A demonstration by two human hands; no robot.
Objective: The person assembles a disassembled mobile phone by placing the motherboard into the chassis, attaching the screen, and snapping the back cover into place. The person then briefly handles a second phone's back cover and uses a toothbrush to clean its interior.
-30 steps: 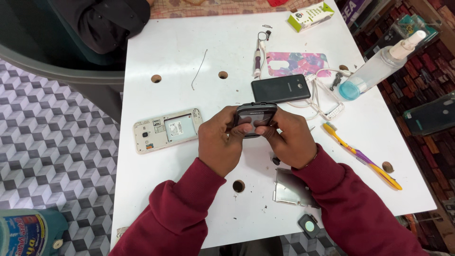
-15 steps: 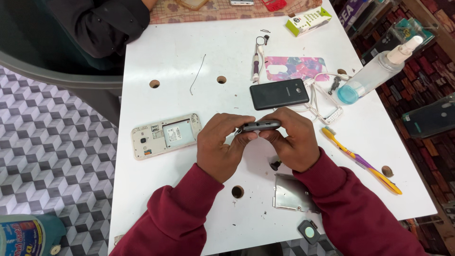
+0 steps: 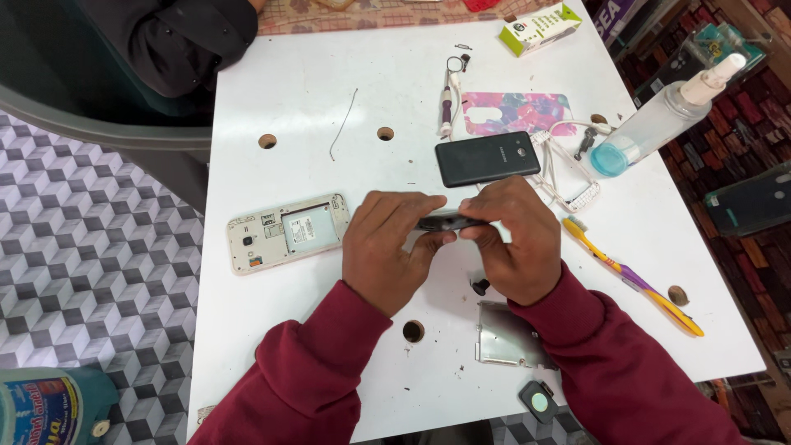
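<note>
Since a second ago we have tipped the thin dark phone part (image 3: 449,221) from face-up to edge-on; our left hand (image 3: 387,251) and right hand (image 3: 515,243) pinch its ends above the white holed table (image 3: 288,330). Nearby lie a pale opened phone (image 3: 287,231), a black back cover (image 3: 487,158) and a shiny metal plate (image 3: 507,336) — patterned floor below.

The table (image 3: 313,74) is white. Both sleeves (image 3: 305,379) are dark red. The hands hold a thin dark phone part (image 3: 449,221), probably black or dark grey; it shows only edge-on. Near the left edge lies an opened phone (image 3: 287,231), pale gold and white. Toward the far edge lies a black phone (image 3: 486,158), and behind it a phone cover (image 3: 515,111) with a pink, blue and white flower pattern. Near the right edge lies a yellow and purple toothbrush (image 3: 630,276). The floor (image 3: 91,247) has a grey and white cube pattern.
</note>
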